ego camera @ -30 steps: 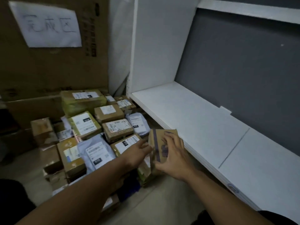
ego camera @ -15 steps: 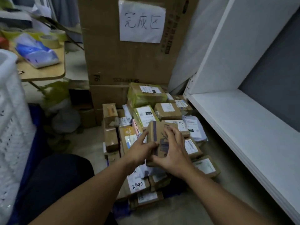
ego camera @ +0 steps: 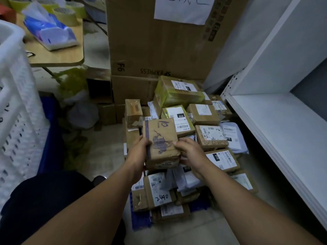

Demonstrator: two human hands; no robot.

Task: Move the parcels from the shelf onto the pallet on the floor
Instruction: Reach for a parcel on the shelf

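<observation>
A small brown cardboard parcel (ego camera: pixel 161 140) with a purple drawing and a purple stripe is held flat between both hands, over the heap of parcels. My left hand (ego camera: pixel 138 153) grips its left edge, thumb on top. My right hand (ego camera: pixel 190 152) grips its right edge, fingers curled over the top. Below lies the pile of labelled parcels (ego camera: pixel 210 137), brown boxes and white mailer bags, stacked on a blue pallet (ego camera: pixel 141 218) on the floor. The white shelf (ego camera: pixel 276 124) at the right shows a bare board.
A big cardboard box (ego camera: pixel 159 41) with a paper sign stands behind the pile. A white plastic crate (ego camera: pixel 16 112) rises at the left. A wooden table (ego camera: pixel 56 53) holds a tissue pack and tape rolls. My dark-clothed knee (ego camera: pixel 44 200) is at the lower left.
The view swung left and down from the shelf to the pile. Both hands carried the parcel over the heap and turned it from upright to lying flat.
</observation>
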